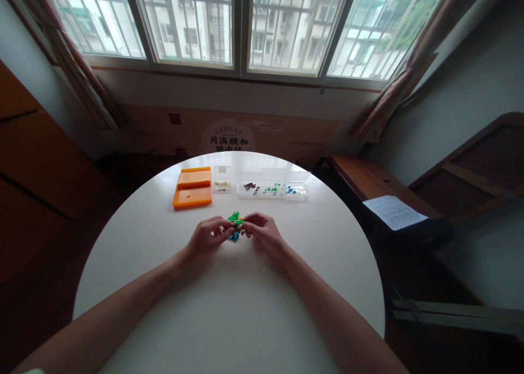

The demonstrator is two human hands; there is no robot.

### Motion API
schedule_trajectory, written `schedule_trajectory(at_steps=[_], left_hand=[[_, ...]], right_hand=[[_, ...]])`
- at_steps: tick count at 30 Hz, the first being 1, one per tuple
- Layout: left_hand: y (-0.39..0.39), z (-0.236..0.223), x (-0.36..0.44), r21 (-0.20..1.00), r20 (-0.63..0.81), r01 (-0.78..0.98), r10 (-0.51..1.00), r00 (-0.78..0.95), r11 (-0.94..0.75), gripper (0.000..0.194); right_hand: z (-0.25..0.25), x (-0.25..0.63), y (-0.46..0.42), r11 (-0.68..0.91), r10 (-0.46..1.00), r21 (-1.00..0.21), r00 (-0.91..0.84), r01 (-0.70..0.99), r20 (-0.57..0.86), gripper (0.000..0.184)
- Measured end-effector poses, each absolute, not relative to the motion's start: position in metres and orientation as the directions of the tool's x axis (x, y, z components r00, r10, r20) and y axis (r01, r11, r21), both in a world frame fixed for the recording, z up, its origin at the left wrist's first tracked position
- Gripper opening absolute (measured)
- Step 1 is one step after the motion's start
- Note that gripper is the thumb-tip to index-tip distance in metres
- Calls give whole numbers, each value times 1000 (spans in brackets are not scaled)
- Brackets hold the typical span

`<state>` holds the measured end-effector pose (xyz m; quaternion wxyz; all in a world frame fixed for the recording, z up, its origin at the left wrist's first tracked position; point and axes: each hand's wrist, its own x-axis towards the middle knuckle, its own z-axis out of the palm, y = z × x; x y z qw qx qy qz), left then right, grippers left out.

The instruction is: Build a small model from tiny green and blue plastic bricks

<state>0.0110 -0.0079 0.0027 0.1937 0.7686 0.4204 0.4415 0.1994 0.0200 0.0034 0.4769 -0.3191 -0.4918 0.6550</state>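
Near the middle of the white table, a small toy-brick model point(235, 226) in green, blue and brown shows between my two hands. My left hand point(209, 235) has its thumb and fingers closed at the model's left side. On the other side, the fingers of my right hand point(261, 229) pinch it near a bit of yellow-orange. Fingers cover part of the model, and its single pieces are too small to tell apart.
Behind my hands lie an open orange box point(192, 195), a small clear box point(222, 173) with pale pieces, and a clear compartment box point(266, 195) with dark, green and blue pieces. A paper sheet point(393, 211) lies on a wooden bench point(364, 172) right of the round table point(245, 308).
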Motion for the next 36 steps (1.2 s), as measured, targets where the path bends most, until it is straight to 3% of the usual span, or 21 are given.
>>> schedule_trajectory(at_steps=[9, 16, 19, 26, 29, 32, 36], left_hand=[[-7, 2, 13, 661, 515, 486, 817, 260, -572, 18], [-9, 4, 15, 678, 495, 485, 831, 255, -553, 18], [-8, 4, 15, 677, 500, 474, 825, 264, -563, 19], [-9, 5, 16, 670, 501, 477, 821, 274, -569, 19], [-9, 5, 16, 672, 493, 495, 832, 256, -551, 18], [-8, 5, 15, 670, 498, 519, 840, 216, -531, 17], [-8, 5, 13, 679, 494, 535, 852, 172, -502, 18]], right_hand=[[14, 230, 46, -17, 984, -907, 155, -420, -90, 27], [11, 237, 80, 25, 959, -945, 275, -325, -69, 33], [21, 234, 94, 131, 973, -973, 212, -192, 89, 36], [13, 223, 84, 124, 977, -981, 193, -148, 95, 36], [0, 216, 64, 122, 991, -992, 50, 37, 123, 24], [-6, 210, 47, 289, 957, -920, -97, 263, 273, 13], [-6, 207, 35, 481, 876, -757, -225, 443, 426, 18]])
